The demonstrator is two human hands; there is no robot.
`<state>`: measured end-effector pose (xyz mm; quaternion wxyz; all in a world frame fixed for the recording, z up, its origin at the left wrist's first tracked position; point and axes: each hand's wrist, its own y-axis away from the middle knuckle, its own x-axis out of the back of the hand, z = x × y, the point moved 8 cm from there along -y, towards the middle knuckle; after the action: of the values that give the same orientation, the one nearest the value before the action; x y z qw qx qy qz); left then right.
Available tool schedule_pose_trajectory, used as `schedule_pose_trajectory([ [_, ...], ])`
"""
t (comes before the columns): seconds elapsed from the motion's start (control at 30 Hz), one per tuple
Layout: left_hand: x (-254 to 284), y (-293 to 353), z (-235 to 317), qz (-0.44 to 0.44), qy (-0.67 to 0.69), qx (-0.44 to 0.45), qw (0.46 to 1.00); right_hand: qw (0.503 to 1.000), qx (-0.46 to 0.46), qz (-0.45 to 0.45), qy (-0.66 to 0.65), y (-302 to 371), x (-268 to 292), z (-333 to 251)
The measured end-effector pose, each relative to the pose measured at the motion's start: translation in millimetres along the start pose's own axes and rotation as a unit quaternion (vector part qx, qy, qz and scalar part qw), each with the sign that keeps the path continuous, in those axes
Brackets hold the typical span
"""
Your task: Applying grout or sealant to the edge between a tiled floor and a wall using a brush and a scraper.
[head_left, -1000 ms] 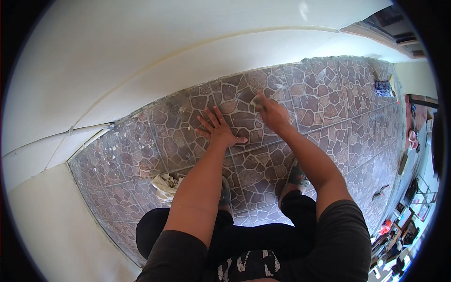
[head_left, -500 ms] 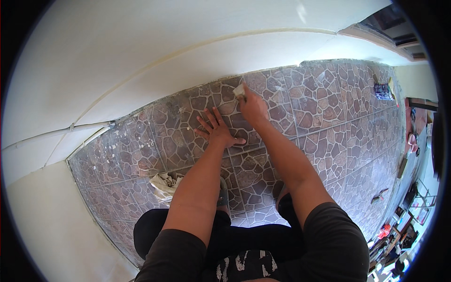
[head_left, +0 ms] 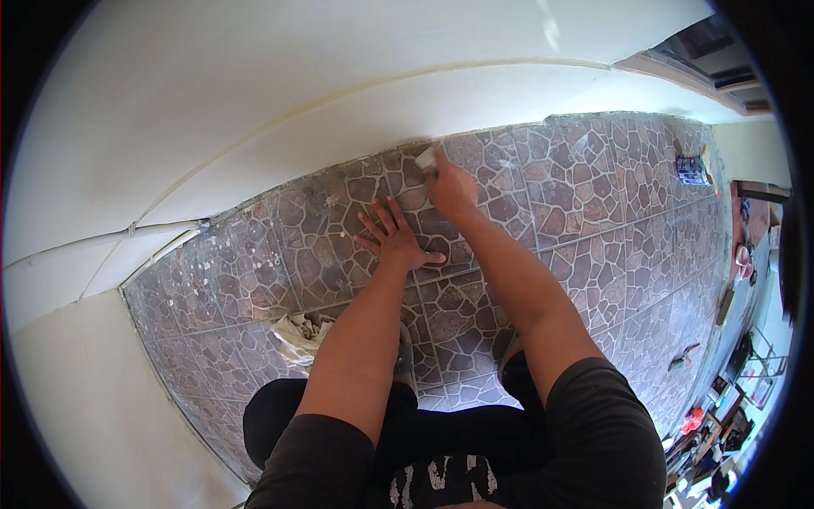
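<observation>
My left hand (head_left: 396,240) lies on the stone-patterned tile floor (head_left: 475,297), its fingers spread and nothing in them. Ahead of it and to the right, my right hand (head_left: 452,188) is closed round a small pale flat piece (head_left: 426,159). That piece is held at the floor, close to the foot of the white wall; my fingers partly cover it, so its exact kind is unclear. A crumpled cream cloth (head_left: 298,339) rests on the tiles left of my left forearm.
White specks (head_left: 257,259) dot the floor at left, near the wall (head_left: 280,153). A patterned can (head_left: 691,168) stands at the far right. On the right lies a small tool (head_left: 682,356), perhaps a brush or scraper, with household clutter (head_left: 708,428) beyond the floor's edge.
My right hand has shifted slightly left with the pale piece. My left hand stays pressed to the floor in about the same spot.
</observation>
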<state>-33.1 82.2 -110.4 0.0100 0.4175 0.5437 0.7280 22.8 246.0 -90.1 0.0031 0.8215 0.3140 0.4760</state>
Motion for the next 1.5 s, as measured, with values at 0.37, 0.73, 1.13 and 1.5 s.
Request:
schedule_pose_trajectory([
  [0.37,-1.5,-1.6,-2.2,-0.006,0.004,0.001,1.0,0.997,0.018,-0.066,0.034,9.1,-7.8,-14.9],
  [0.73,0.6,1.7,10.5,-0.005,0.011,-0.006,1.0,0.988,0.147,0.037,-0.028,31.9,-1.4,15.1],
  [1.13,1.2,1.8,12.5,-0.015,-0.007,-0.007,1.0,0.992,0.072,-0.096,0.049,20.6,3.4,-15.9],
  [1.5,4.6,3.3,8.3,-0.016,-0.002,0.002,1.0,0.977,0.099,-0.153,0.107,26.0,-2.2,-22.2],
])
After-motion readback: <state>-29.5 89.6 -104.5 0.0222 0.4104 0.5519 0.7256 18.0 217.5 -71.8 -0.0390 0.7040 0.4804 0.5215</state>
